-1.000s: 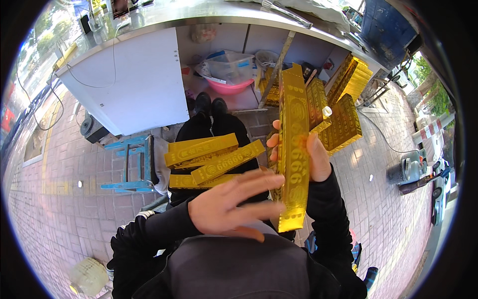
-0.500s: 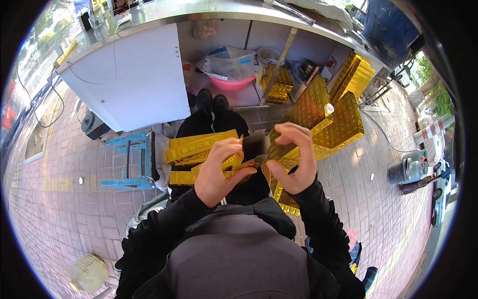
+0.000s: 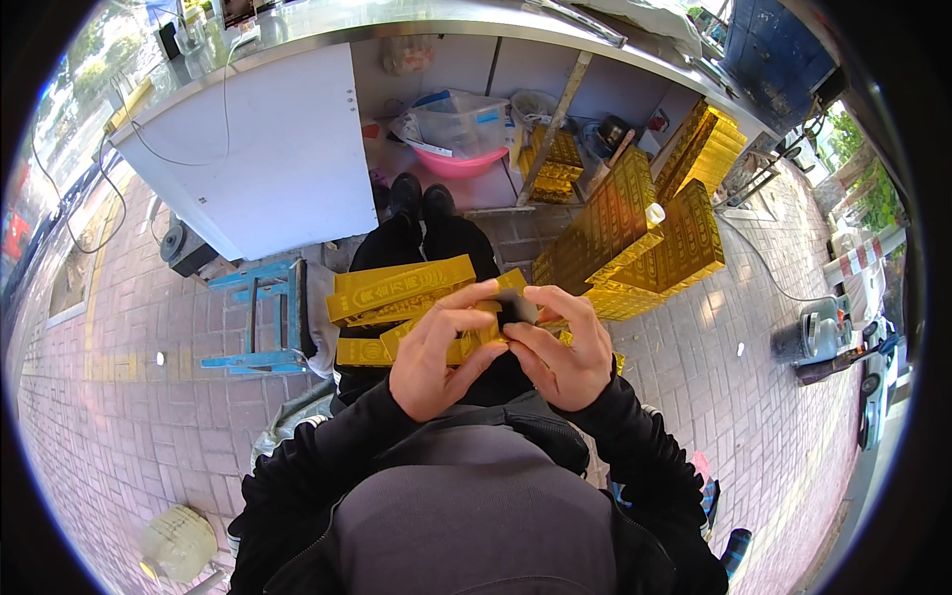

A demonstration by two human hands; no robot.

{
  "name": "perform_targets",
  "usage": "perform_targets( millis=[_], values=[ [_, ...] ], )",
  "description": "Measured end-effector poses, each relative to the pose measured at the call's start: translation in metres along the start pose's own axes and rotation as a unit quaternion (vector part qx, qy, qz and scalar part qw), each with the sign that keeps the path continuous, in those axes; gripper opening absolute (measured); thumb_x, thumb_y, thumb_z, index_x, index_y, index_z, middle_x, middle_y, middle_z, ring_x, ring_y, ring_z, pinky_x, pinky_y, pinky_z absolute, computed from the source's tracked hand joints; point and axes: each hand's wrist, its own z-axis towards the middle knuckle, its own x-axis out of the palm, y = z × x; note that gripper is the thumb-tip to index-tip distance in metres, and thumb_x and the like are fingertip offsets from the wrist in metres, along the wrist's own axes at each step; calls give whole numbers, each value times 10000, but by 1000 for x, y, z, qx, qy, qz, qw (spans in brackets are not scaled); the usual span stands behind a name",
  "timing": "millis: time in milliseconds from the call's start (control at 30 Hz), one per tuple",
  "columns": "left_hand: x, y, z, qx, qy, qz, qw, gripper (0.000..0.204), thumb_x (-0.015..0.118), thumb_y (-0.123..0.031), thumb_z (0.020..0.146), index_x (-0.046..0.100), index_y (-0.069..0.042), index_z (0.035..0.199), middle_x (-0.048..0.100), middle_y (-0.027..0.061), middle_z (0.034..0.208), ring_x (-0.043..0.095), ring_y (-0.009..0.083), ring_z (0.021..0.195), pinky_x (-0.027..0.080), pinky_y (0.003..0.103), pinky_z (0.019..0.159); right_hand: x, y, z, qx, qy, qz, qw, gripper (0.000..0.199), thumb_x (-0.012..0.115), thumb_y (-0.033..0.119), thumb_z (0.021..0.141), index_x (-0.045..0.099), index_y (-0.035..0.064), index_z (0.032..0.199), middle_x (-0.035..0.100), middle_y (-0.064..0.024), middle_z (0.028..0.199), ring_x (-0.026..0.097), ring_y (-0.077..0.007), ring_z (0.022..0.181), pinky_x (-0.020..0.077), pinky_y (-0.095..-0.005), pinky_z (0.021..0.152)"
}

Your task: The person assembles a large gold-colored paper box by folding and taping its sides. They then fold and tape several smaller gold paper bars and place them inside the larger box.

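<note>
Above my lap, both hands hold one small gold cardboard box [image 3: 513, 282] by its end, where a dark opening and a greyish flap show. My left hand [image 3: 436, 347] curls round the box's left side, thumb and fingers closed on it. From the right, my right hand [image 3: 570, 347] pinches near the open end, its fingertips at the flap. Flat gold cartons [image 3: 402, 288] lie across my thighs, partly under the left hand. To the right, tall stacks of gold boxes [image 3: 605, 218] stand on the paving, with a small white round thing [image 3: 654, 214] on one.
A blue stool frame [image 3: 263, 317] stands to my left. Ahead is a metal-topped counter [image 3: 297, 50]; its open shelf holds a pink basin [image 3: 461, 164], clear plastic bins and more gold boxes [image 3: 555, 164]. A pale plastic bucket [image 3: 178, 543] sits at the lower left.
My right hand has moved left and in toward the left hand, its fingers closing at the box's end. The box's dark opening shows less now. The left hand has barely shifted.
</note>
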Motion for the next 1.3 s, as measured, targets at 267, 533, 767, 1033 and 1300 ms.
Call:
perform_targets(
  millis=[267, 533, 767, 1033, 1300],
  values=[
    [-1, 1, 7, 108, 23, 55, 992, 231, 821, -79, 780, 676, -62, 959, 690, 79, 1164, 637, 297, 1132, 542, 370, 923, -9, 1, 2, 290, 7, 343, 894, 294, 618, 54, 937, 565, 26, 1225, 523, -121, 1302, 526, -99, 781, 467, -243, 689],
    [7, 1, -4, 70, -20, 20, 997, 559, 900, -151, 730, 509, -91, 1126, 537, 164, 1227, 614, 295, 1081, 533, 378, 893, 9, 0, 1, 355, 79, 355, 861, 211, 625, 48, 926, 590, 38, 1134, 503, 30, 757, 407, -16, 600, 327, -207, 541],
    [6, 1, -4, 75, -34, 22, 996, 582, 887, -171, 751, 488, -91, 1168, 533, 171, 1240, 592, 296, 1133, 516, 374, 937, 3, 4, 5, 357, 116, 315, 872, 210, 555, 0, 963, 543, 13, 1172, 599, -6, 986, 500, -8, 728, 456, -177, 656],
    [7, 1, -2, 84, -32, 23, 996, 571, 875, -163, 768, 488, -71, 1177, 512, 172, 1272, 609, 295, 1133, 535, 363, 937, 2, 8, 7, 323, 91, 221, 916, 190, 574, 8, 955, 573, 25, 1144, 579, 10, 898, 468, -19, 679, 425, -183, 613],
    [4, 7, -3, 28, -35, 3, 999, 596, 892, -187, 743, 475, -85, 1157, 513, 166, 1251, 587, 288, 1176, 519, 382, 969, -8, -1, 5, 404, 113, 440, 794, 362, 625, 113, 974, 510, 17, 1304, 590, -16, 1031, 487, -40, 736, 441, -190, 654]
  ],
)
